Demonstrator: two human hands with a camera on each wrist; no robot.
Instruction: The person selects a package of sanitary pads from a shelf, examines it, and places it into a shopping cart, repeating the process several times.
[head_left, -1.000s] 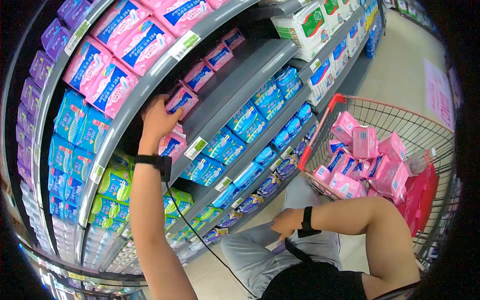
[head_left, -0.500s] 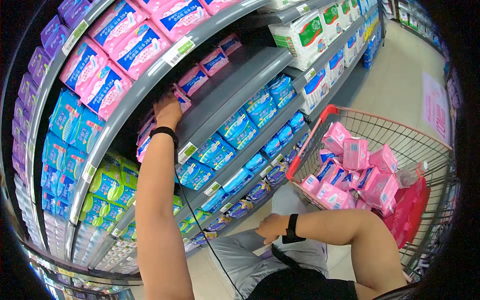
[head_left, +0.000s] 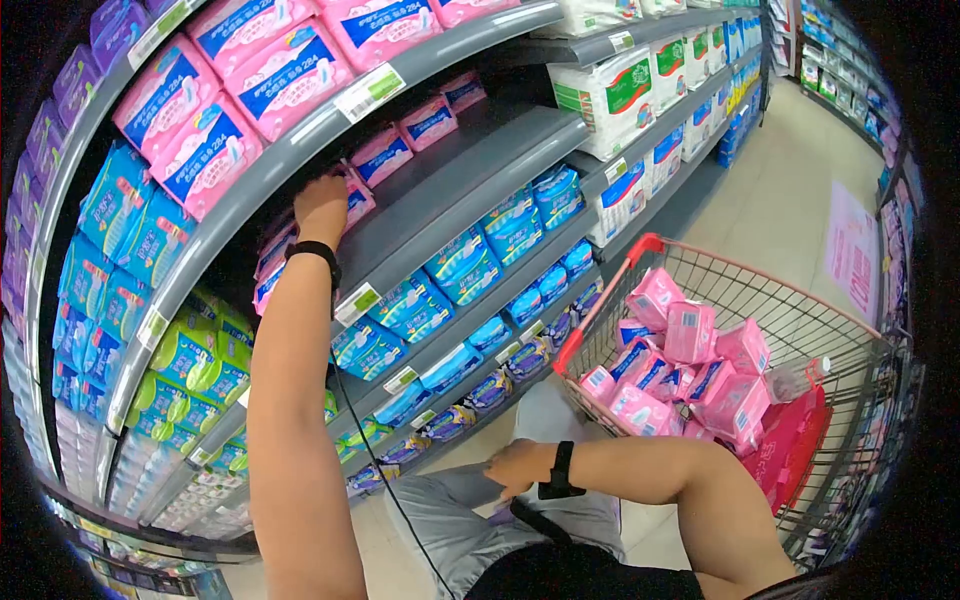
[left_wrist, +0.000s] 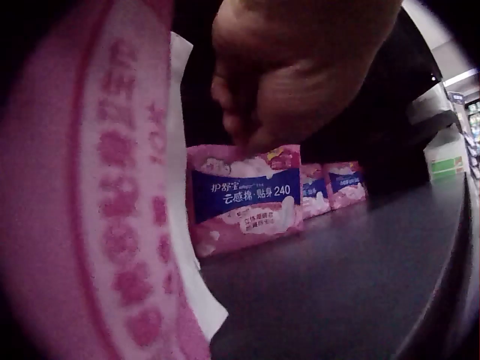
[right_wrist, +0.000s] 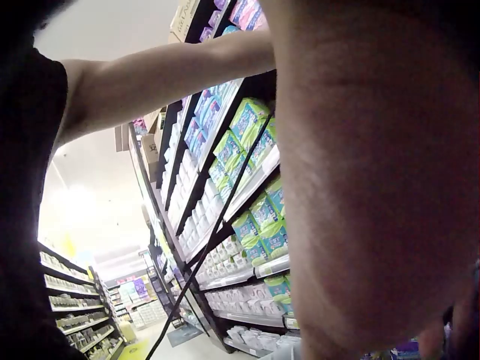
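Observation:
My left hand (head_left: 322, 205) reaches into a grey shelf. In the left wrist view, its curled fingertips (left_wrist: 241, 135) are at the top edge of a pink pack of sanitary pads (left_wrist: 247, 202) marked 240, which stands on the shelf, front outward. Another pink pack (left_wrist: 112, 180) fills the left side of that view, very close to the camera. More pink packs (head_left: 428, 122) stand in a row to the right of the hand. My right hand (head_left: 520, 465) lies over the grey trousers at my lap, holding nothing, its fingers loosely bent.
A wire shopping cart (head_left: 650, 243) stands at the right, holding a heap of pink packs (head_left: 690, 332), a clear bottle (head_left: 798, 380) and a red bag (head_left: 790, 450). Blue packs (head_left: 462, 262) fill the shelf below. Larger pink packs (head_left: 205, 165) sit on the shelf above.
The left hand has moved from the front of a pink pack to deeper behind the shelf edge, its thumb no longer showing on the front. The right hand stays at the lap.

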